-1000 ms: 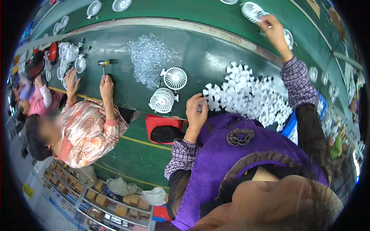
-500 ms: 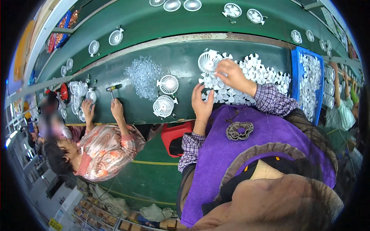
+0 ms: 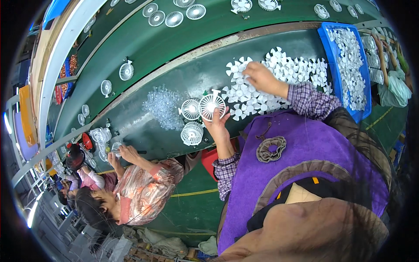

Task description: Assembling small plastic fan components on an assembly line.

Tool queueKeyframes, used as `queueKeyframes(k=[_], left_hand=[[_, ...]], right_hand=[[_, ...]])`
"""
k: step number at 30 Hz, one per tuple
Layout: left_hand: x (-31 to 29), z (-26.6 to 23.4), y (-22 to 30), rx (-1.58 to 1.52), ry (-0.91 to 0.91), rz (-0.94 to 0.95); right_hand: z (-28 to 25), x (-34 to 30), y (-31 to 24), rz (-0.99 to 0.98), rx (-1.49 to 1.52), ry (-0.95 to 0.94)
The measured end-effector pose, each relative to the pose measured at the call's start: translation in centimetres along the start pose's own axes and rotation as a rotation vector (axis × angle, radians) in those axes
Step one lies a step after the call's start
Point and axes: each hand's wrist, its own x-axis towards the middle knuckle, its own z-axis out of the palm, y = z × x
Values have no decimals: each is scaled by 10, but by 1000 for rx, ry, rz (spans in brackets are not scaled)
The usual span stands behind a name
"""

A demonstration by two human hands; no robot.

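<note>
My left hand grips a round white fan housing by its lower rim, thumb on the near face. Two more fan housings lie beside it: one flat, another nearer the table's front edge. Over a spread pile of white fan blades, my right hand has its fingers drawn together, pointing left. White shows at those fingertips, but I cannot make out whether it is a held blade or the pile behind.
Left of the housings sits a heap of small clear parts. A blue bin of blades stands at the right. Beyond the table, a green conveyor carries fan parts. A co-worker handles parts at the left.
My left hand has taken hold of the fan housing that was by my right hand, and it now sits farther left. My right hand has moved over the blades. The view has tilted.
</note>
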Motion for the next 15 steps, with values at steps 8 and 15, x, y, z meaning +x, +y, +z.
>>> queueKeyframes(k=[8,15], left_hand=[[31,11,39,-185,-215,29],[46,9,63,-378,-463,-25]], right_hand=[[12,15,33,-112,-264,-242],[4,24,40,-213,-215,-427]])
